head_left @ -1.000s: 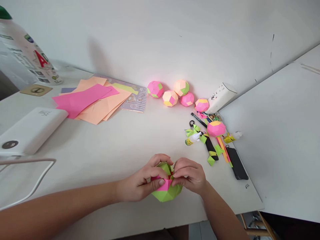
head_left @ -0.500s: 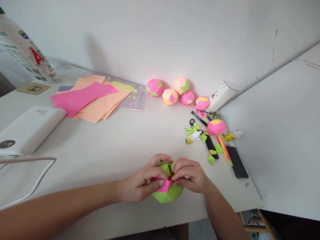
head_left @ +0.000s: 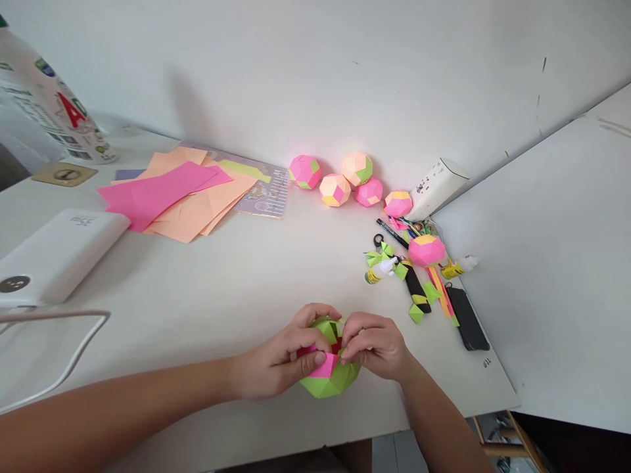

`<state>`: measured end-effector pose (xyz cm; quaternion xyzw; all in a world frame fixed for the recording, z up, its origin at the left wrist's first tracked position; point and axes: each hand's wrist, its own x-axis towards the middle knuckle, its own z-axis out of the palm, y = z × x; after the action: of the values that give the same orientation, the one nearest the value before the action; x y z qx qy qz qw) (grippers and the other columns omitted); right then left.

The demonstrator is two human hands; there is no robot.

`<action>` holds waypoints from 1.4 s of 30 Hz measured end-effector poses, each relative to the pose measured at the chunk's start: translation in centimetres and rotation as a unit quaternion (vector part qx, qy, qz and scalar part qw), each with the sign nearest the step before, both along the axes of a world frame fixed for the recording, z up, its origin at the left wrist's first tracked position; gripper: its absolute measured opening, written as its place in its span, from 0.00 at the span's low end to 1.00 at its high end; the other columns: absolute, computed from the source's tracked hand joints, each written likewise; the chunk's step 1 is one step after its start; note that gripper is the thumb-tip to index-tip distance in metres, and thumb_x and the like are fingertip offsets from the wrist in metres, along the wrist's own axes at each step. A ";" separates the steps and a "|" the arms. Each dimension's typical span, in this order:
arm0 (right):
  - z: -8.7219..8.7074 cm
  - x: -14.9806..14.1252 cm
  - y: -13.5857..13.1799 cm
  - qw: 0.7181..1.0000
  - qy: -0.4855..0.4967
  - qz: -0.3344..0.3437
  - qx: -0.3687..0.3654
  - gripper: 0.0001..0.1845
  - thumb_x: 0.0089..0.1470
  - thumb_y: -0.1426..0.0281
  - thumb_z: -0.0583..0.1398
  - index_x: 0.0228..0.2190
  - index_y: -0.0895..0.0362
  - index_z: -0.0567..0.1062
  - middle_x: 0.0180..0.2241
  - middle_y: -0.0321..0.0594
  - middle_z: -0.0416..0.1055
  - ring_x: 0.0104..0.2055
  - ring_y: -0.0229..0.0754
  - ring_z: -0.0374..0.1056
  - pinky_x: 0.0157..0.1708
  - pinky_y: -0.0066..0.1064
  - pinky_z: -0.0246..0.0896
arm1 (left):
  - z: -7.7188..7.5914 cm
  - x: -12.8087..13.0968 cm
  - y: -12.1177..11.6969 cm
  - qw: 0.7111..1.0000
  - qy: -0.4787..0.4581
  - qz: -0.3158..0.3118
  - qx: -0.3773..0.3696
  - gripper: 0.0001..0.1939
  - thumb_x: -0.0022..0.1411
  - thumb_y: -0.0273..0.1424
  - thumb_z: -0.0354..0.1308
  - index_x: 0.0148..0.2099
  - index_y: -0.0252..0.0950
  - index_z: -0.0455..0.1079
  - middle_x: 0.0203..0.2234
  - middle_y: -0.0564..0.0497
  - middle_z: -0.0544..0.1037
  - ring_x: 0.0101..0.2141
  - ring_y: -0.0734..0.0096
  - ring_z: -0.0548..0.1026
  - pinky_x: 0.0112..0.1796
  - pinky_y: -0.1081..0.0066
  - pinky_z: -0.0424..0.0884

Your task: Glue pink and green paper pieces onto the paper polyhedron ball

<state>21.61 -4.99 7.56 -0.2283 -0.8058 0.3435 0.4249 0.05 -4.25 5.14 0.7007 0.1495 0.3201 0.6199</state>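
Observation:
Between my hands, over the front of the desk, is a green and pink folded-paper ball (head_left: 329, 386) with a gap in its upper side showing red inside. My left hand (head_left: 290, 355) wraps round its left side, the thumb pressing on a pink face and the fingers curled over the top. At the gap's right edge, my right hand (head_left: 377, 345) has its fingertips pinched on the paper of the ball. Just what those fingertips grip is partly hidden by the fingers.
Several finished paper balls (head_left: 304, 172) line the wall. To the right lie a glue bottle (head_left: 380, 270), a box cutter (head_left: 417, 287), green paper pieces (head_left: 416, 313) and a black phone (head_left: 467, 318). Coloured paper sheets (head_left: 185, 197) and a white power bank (head_left: 64, 256) are on the left.
My right fingertips have shifted slightly at the gap's edge, and more of the red inside shows. My left hand keeps its hold on the ball.

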 end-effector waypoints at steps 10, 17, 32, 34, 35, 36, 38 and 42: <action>0.2 0.1 -0.2 0.999 -0.009 0.001 -0.031 0.12 0.59 0.67 0.60 0.25 0.58 0.76 0.27 0.41 0.70 0.28 0.36 0.68 0.29 0.28 0.68 | 0.5 0.0 -0.2 0.999 0.047 0.013 0.002 0.18 0.71 0.40 0.44 0.37 0.35 0.69 0.52 0.43 0.59 0.57 0.59 0.58 0.52 0.62 0.66; 0.0 -0.3 -0.5 0.998 -0.022 0.002 -0.058 0.14 0.59 0.64 0.60 0.25 0.59 0.75 0.26 0.41 0.70 0.26 0.35 0.67 0.28 0.28 0.68 | 0.6 0.1 -0.5 0.997 0.056 0.032 0.043 0.15 0.69 0.39 0.48 0.35 0.36 0.70 0.51 0.42 0.60 0.58 0.57 0.58 0.52 0.62 0.67; -0.7 -0.5 -0.7 0.993 -0.008 -0.008 -0.118 0.16 0.57 0.61 0.61 0.23 0.59 0.74 0.24 0.39 0.70 0.24 0.35 0.66 0.25 0.28 0.65 | 1.2 0.3 -0.5 0.997 0.069 0.019 0.017 0.14 0.67 0.36 0.51 0.32 0.36 0.70 0.48 0.42 0.65 0.60 0.53 0.54 0.51 0.60 0.69; -0.7 -0.5 -0.7 0.992 0.004 -0.009 -0.123 0.15 0.56 0.62 0.62 0.23 0.58 0.74 0.24 0.39 0.70 0.24 0.35 0.66 0.26 0.28 0.65 | 1.3 0.3 -0.5 0.997 0.070 0.018 0.017 0.14 0.67 0.37 0.51 0.31 0.36 0.70 0.48 0.42 0.65 0.60 0.52 0.54 0.51 0.59 0.68; -0.7 -0.6 -0.7 0.992 0.009 -0.010 -0.125 0.14 0.56 0.63 0.63 0.23 0.58 0.74 0.24 0.39 0.70 0.24 0.35 0.66 0.26 0.28 0.66 | 1.3 0.3 -0.5 0.997 0.072 0.017 0.016 0.14 0.67 0.37 0.51 0.31 0.36 0.70 0.49 0.41 0.64 0.60 0.52 0.54 0.51 0.59 0.68; -0.6 -0.6 -0.7 0.992 0.013 -0.010 -0.127 0.14 0.55 0.63 0.63 0.23 0.58 0.75 0.24 0.39 0.71 0.24 0.35 0.66 0.26 0.28 0.66 | 1.2 0.3 -0.5 0.997 0.073 0.015 0.016 0.14 0.67 0.37 0.51 0.31 0.36 0.70 0.50 0.41 0.64 0.60 0.52 0.54 0.51 0.59 0.68; -0.5 -0.6 -0.7 0.991 0.016 -0.011 -0.129 0.13 0.55 0.64 0.64 0.23 0.58 0.75 0.24 0.39 0.71 0.24 0.35 0.66 0.26 0.28 0.66 | 1.2 0.3 -0.5 0.997 0.075 0.012 0.018 0.14 0.67 0.36 0.51 0.31 0.36 0.70 0.51 0.41 0.63 0.60 0.52 0.54 0.52 0.59 0.68; -0.3 -0.7 -0.7 0.991 0.026 -0.005 -0.131 0.10 0.54 0.67 0.64 0.24 0.58 0.75 0.24 0.39 0.72 0.25 0.35 0.67 0.26 0.28 0.66 | 1.4 0.4 -0.5 0.997 0.078 0.009 0.023 0.14 0.67 0.36 0.50 0.31 0.35 0.69 0.52 0.42 0.62 0.60 0.53 0.54 0.52 0.59 0.67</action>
<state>20.91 -5.69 7.25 -0.2767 -0.7412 0.4501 0.4141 0.43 -4.78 6.49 0.7361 0.1962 0.2740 0.5870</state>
